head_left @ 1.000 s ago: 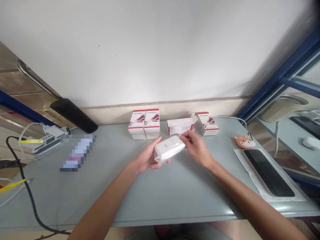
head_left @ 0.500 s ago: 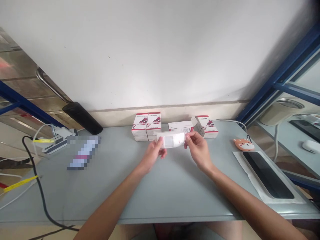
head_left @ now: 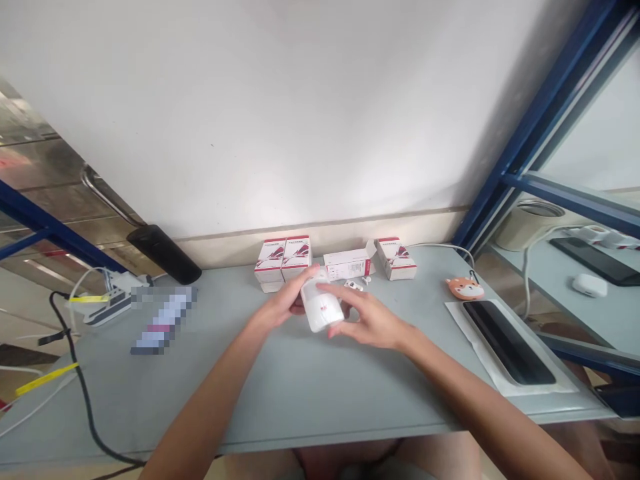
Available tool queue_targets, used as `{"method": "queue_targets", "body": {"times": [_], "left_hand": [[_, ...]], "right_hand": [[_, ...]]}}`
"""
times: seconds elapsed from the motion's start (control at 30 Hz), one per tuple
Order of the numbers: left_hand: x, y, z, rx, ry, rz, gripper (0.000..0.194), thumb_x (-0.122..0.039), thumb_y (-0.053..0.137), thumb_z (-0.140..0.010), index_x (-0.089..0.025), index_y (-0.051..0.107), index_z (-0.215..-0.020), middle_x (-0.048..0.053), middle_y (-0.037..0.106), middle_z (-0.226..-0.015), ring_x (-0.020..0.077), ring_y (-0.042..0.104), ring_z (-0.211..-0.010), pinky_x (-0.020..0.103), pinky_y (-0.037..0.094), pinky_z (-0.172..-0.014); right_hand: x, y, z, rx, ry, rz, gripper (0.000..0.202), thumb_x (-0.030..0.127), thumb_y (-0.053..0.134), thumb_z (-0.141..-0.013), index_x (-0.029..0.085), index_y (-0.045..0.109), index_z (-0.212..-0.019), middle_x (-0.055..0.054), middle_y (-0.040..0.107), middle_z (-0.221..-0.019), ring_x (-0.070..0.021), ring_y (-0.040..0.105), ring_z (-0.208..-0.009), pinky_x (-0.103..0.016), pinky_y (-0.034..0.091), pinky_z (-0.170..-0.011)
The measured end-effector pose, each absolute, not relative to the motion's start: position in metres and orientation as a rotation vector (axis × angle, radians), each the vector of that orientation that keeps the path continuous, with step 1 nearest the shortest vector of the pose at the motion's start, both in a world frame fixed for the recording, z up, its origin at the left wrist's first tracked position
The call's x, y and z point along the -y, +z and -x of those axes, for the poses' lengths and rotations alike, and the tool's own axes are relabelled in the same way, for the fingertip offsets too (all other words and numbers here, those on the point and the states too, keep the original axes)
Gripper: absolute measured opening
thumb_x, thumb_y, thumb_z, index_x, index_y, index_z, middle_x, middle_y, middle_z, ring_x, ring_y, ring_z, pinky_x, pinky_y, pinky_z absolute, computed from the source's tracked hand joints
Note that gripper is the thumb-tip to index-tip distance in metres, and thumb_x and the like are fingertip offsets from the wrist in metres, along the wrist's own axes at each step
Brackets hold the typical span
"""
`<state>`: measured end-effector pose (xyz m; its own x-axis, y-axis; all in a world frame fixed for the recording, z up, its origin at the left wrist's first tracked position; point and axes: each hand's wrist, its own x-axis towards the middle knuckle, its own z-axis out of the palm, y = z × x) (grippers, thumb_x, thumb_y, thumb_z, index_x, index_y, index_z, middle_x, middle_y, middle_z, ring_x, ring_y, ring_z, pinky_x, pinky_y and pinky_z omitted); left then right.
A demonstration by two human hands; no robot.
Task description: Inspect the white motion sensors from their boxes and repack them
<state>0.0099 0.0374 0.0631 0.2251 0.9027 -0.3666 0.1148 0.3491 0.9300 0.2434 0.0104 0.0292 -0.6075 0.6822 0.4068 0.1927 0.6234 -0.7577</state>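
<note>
A white plastic motion sensor [head_left: 323, 307] with a rounded end and a small red mark is held above the desk, its long side pointing towards me. My left hand [head_left: 285, 300] is closed around its far left side, thumb on top. My right hand [head_left: 373, 313] grips it from the right, index finger across its face and thumb at the near end. Just behind, a white carton [head_left: 347, 264] lies on its side with its end flap open. Small white parts [head_left: 354, 285] lie in front of that carton, partly hidden by my right hand.
Red-and-white boxes [head_left: 284, 260] stand at the back, with another box [head_left: 397, 259] to their right. A dark phone-like device [head_left: 510, 341] rests on white sheeting at right, near an orange animal-face case [head_left: 465, 288]. Left are a blurred-out phone [head_left: 165, 320], power strip [head_left: 117, 303] and cables.
The motion sensor has turned from lying crosswise to pointing towards me, and moved slightly left and nearer. My right hand has shifted from its end onto its face. Small white parts have come into view.
</note>
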Motion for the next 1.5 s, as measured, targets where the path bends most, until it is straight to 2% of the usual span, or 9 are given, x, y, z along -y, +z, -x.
{"method": "queue_targets", "body": {"times": [0.13,0.27,0.4,0.57,0.8,1.0,1.23,1.4,1.5], "left_hand": [[-0.068,0.086,-0.038,-1.166,0.788,-1.252,0.069,-0.087,0.045,-0.088,-0.021,0.064,-0.087,0.003,0.064,-0.073,0.0213,0.063,-0.066,0.029,0.044,-0.056],[-0.093,0.08,-0.082,-1.233,1.018,-1.921,0.057,-0.065,0.029,-0.105,-0.022,0.065,-0.11,0.008,0.071,-0.099,0.0254,0.07,-0.093,0.038,0.055,-0.081],[-0.111,0.052,-0.112,-1.296,0.977,-2.106,0.043,-0.035,0.084,-0.08,-0.025,0.069,-0.12,0.011,0.068,-0.124,0.0368,0.058,-0.13,0.054,0.04,-0.115],[-0.104,0.047,-0.106,-1.27,0.965,-2.139,0.05,-0.024,0.071,-0.093,-0.027,0.059,-0.141,0.011,0.066,-0.141,0.034,0.058,-0.136,0.053,0.042,-0.116],[-0.017,0.037,-0.068,-0.892,1.227,-1.723,0.079,-0.039,0.08,-0.091,-0.036,0.038,-0.158,0.01,0.057,-0.153,0.0301,0.061,-0.135,0.044,0.053,-0.11],[0.012,0.007,-0.046,-0.844,1.419,-1.421,0.087,-0.039,0.079,-0.093,-0.036,0.027,-0.163,0.013,0.057,-0.153,0.0327,0.062,-0.136,0.049,0.055,-0.11],[0.006,-0.002,-0.035,-0.884,1.431,-1.371,0.092,-0.04,0.08,-0.091,-0.038,0.025,-0.165,0.012,0.054,-0.156,0.0342,0.056,-0.142,0.052,0.049,-0.117],[0.008,-0.008,-0.03,-1.063,1.423,-1.625,0.075,-0.039,0.077,-0.093,-0.033,0.038,-0.156,0.014,0.053,-0.151,0.0328,0.059,-0.134,0.05,0.051,-0.111],[0.008,-0.003,-0.026,-1.099,1.415,-1.9,0.049,-0.036,0.068,-0.098,-0.03,0.048,-0.142,0.012,0.055,-0.14,0.0297,0.06,-0.125,0.049,0.052,-0.107]], "right_hand": [[-0.021,0.025,-0.251,2.061,0.498,0.773,0.064,0.055,0.067,-0.1,0.036,0.048,-0.158,-0.009,0.07,-0.121,-0.0218,0.067,-0.089,-0.036,0.059,-0.082],[-0.042,0.033,-0.276,1.734,0.146,0.917,0.06,0.052,0.068,-0.099,0.029,0.056,-0.153,-0.012,0.073,-0.12,-0.0222,0.068,-0.087,-0.037,0.061,-0.083],[-0.064,0.035,-0.306,1.38,0.026,1.13,0.065,0.052,0.068,-0.097,0.023,0.056,-0.154,-0.015,0.071,-0.131,-0.0194,0.065,-0.08,-0.037,0.062,-0.08],[-0.073,0.03,-0.317,1.259,0.116,1.239,0.068,0.054,0.072,-0.094,0.022,0.059,-0.152,-0.009,0.076,-0.108,-0.0204,0.066,-0.081,-0.039,0.061,-0.08],[-0.031,0.045,-0.276,1.689,0.127,0.871,0.049,0.039,0.073,-0.097,0.033,0.065,-0.145,-0.008,0.074,-0.132,-0.0338,0.059,-0.136,-0.055,0.047,-0.113],[-0.014,0.046,-0.254,1.999,0.266,0.731,0.041,0.033,0.061,-0.103,0.034,0.065,-0.144,-0.005,0.075,-0.126,-0.0328,0.05,-0.147,-0.058,0.041,-0.118],[-0.012,0.031,-0.247,2.079,0.217,0.764,0.021,0.034,0.062,-0.102,0.028,0.072,-0.12,-0.01,0.05,-0.159,-0.0368,0.042,-0.152,-0.059,0.043,-0.117],[-0.009,0.028,-0.243,2.011,0.292,0.745,0.047,0.031,0.062,-0.101,0.026,0.047,-0.146,-0.015,0.06,-0.146,-0.0334,0.053,-0.141,-0.056,0.049,-0.112],[-0.008,0.032,-0.242,2.04,0.22,0.827,0.031,0.026,0.057,-0.103,0.027,0.056,-0.134,-0.014,0.059,-0.143,-0.0327,0.054,-0.137,-0.053,0.049,-0.109]]}}
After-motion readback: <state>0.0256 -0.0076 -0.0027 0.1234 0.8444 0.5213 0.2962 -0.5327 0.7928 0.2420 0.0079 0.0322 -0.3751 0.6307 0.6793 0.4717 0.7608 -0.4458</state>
